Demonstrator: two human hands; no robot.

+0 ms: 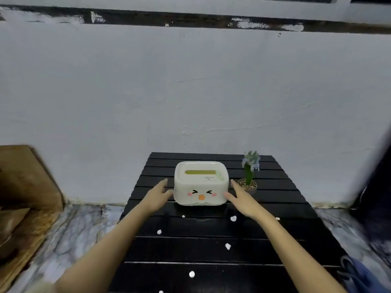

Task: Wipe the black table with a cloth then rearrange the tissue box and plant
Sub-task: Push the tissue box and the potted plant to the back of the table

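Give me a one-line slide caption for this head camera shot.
Both hands flank the tissue box on a crumb-strewn black table.

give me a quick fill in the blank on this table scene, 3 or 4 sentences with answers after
1. The tissue box has a cartoon ____ printed on its front side.
2. The potted plant stands to the ____ of the tissue box.
3. The left hand and right hand are open on either side of the ____.
4. Small ____ crumbs lie scattered on the black table.

Answers: face; right; tissue box; white
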